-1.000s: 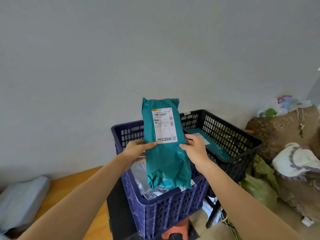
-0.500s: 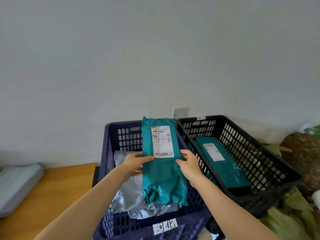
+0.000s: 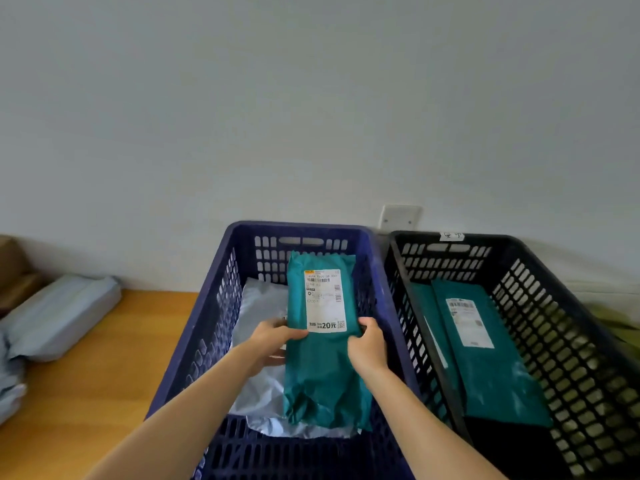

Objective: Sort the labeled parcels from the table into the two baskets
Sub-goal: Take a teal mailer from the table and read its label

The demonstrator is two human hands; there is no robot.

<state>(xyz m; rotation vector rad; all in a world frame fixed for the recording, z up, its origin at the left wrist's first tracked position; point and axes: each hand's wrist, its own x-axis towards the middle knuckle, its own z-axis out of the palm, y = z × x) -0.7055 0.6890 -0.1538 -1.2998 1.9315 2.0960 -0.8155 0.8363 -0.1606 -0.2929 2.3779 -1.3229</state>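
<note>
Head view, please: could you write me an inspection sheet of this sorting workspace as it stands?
Surface: wooden table at left, beside the baskets.
Job's things: held green parcel, label up, inside the blue basket above a silver parcel; second green parcel, label up, lies in the black basket; grey parcels lie on the table.
Clutter: brown item at the far left edge, too cropped to identify; yellow-green material beyond the black basket.
Grippers: left hand and right hand grip the held parcel's two long edges.
Cables: nothing seen.
Surroundings: plain white wall with a wall plate behind the baskets.
</note>
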